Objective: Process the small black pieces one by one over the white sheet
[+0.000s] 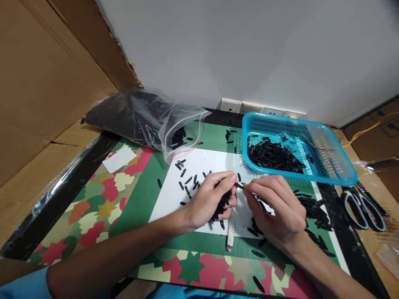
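My left hand [212, 197] curls around a bunch of small, slim black pieces [222, 206], which show below its fingers. One more black piece [239, 185] is pinched between its thumb and forefinger. The fingertips of my right hand [277, 205] close on the other end of that same piece. Similar pieces lie scattered on a white sheet [166, 203] beneath my hands. What the black pieces are made of, I cannot tell. A white pen-like stick [231, 234] with a reddish tip lies between my wrists.
A clear zip bag [137, 118] full of dark material lies back left, its mouth towards the sheet. Back right stands a blue plastic basket [339, 176] holding many black pieces. Scissors [363, 209] lie at right. A paper scrap [119, 159] and wall sockets [230, 105] are also there.
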{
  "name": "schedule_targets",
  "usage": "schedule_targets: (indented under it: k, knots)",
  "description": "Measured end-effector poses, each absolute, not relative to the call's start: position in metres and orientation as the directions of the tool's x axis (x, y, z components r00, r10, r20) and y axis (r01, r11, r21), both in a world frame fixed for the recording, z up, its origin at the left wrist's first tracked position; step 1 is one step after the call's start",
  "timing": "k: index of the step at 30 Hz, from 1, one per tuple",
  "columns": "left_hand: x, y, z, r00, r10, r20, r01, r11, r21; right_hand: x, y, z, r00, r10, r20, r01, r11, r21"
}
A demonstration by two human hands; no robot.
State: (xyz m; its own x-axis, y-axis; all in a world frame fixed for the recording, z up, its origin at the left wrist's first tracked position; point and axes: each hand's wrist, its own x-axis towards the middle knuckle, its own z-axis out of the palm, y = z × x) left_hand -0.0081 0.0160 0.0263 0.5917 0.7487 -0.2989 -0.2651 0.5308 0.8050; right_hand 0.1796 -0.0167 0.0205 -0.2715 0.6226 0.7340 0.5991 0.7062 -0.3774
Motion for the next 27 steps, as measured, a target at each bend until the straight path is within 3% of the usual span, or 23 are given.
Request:
schedule_targets:
  k: [7, 13, 17, 27]
  knots:
    - [-0.0099, 0.0152, 0.0275, 0.617, 0.744, -0.256, -0.271, 0.507, 0.818, 0.1826, -0.0145, 0.0216, -0.248, 0.626, 0.739, 0.585, 0.705, -0.401]
    - [-0.0104, 0.0152, 0.0288, 0.622, 0.732, -0.280, -0.248, 0.523, 0.816, 0.1833, -0.0150, 0.0247, -0.164, 0.828, 0.535, 0.491, 0.539, -0.684]
    - [-0.0098, 0.0152, 0.0293, 0.634, 0.718, -0.286, -0.247, 0.539, 0.806, 0.1840, -0.0154, 0.0225, -0.119, 0.909, 0.401, 0.384, 0.414, -0.825]
    - [-0.0088, 0.0151, 0.0326, 0.655, 0.694, -0.298, -0.257, 0.576, 0.776, 0.1832, -0.0183, 0.0200, -0.101, 0.979, 0.175, 0.136, 0.188, -0.973]
